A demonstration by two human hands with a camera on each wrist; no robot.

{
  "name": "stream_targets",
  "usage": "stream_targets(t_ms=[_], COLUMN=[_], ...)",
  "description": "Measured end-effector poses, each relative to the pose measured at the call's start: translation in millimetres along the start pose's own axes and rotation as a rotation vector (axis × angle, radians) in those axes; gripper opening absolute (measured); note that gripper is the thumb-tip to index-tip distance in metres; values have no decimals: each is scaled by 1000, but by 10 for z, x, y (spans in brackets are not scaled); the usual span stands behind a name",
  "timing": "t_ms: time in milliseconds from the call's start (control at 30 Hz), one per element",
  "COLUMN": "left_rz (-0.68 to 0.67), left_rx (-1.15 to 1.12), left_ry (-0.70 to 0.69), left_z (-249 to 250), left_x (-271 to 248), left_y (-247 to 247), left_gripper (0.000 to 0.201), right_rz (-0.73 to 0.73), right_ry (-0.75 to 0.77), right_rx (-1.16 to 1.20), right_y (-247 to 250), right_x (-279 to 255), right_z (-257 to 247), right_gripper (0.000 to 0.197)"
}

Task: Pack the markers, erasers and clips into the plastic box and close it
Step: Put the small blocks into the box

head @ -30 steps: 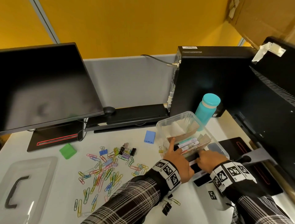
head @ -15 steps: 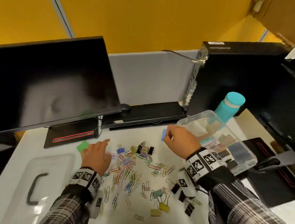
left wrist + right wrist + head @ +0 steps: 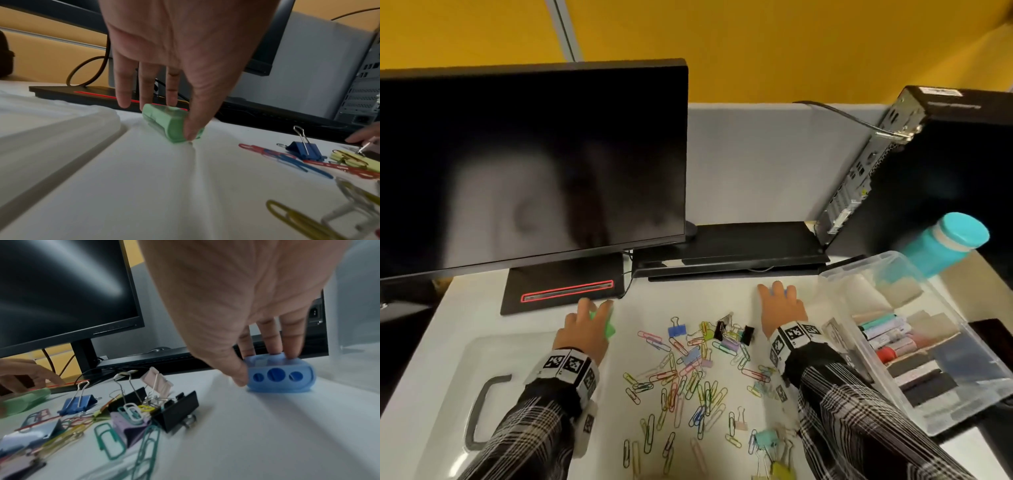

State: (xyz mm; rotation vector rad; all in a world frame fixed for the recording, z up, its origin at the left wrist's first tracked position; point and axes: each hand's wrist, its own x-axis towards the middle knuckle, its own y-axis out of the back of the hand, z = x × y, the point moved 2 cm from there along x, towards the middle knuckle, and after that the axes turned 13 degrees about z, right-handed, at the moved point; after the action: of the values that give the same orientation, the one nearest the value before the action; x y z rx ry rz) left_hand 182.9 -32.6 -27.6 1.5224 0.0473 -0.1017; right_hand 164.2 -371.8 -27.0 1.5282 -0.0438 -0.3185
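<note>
No text, brand or number can be read. The wristbands point(image 3: 795, 334) carry black-and-white square code patterns, and a white label point(image 3: 939, 92) on top of the computer tower is too blurred.

Brightness: even indoor light, fairly bright on the white desk point(image 3: 681, 301) and yellow wall point(image 3: 756, 44).
Glare: the dark monitor point(image 3: 534, 164) carries a soft pale reflection; in the right wrist view it shows as streaked highlights.
Shadows: soft and short under the left hand point(image 3: 185, 48) and right hand point(image 3: 246, 288).
Blur: the head view smears the teal bottle point(image 3: 941, 243); the right wrist view is streaked across the desk foreground.
Focus: near paper clips point(image 3: 298, 219) are soft, and the palms close to the lenses lack detail.
Distortion: wide-angle bending tilts the computer tower point(image 3: 928, 171) and curves the edges.
</note>
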Motion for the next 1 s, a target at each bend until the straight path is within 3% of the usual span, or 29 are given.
stream_targets(t_ms=[133,267,367,500,633,800,900,1000], left_rz=[-12,-28,-13,65,82,122,90,73], left_rx=[-11,-54,-143,-361,-530,-634,-718,-739], left_ry=[14,50,69,57,28,-24,-68,-109], left_z=[18,45,146,354,634,1029,1294,1535], left_x=[0,-77,-253,-579,-790,-855,-890,-950], left_y=[12,127,249,380,442,523,559,600], left_gripper=[49,49,50,49,35,37,38,39], right_rz=[-19,-120,-12,160,350,526,441,351], right_ry=[-36,-46,-52,7,21,-177,-294,-297], right_rx=[3,137,313,652,807,801,773,731], right_y=[0,68,242,682,1045,1117,1036,929], right_x=[-30,-172,-348,-714,-1127,-1521,-1641,-1668], right_z=[29,15,15,133,620,1477,1903,2162], right_gripper=[67,62,55,63,62,41,35,21])
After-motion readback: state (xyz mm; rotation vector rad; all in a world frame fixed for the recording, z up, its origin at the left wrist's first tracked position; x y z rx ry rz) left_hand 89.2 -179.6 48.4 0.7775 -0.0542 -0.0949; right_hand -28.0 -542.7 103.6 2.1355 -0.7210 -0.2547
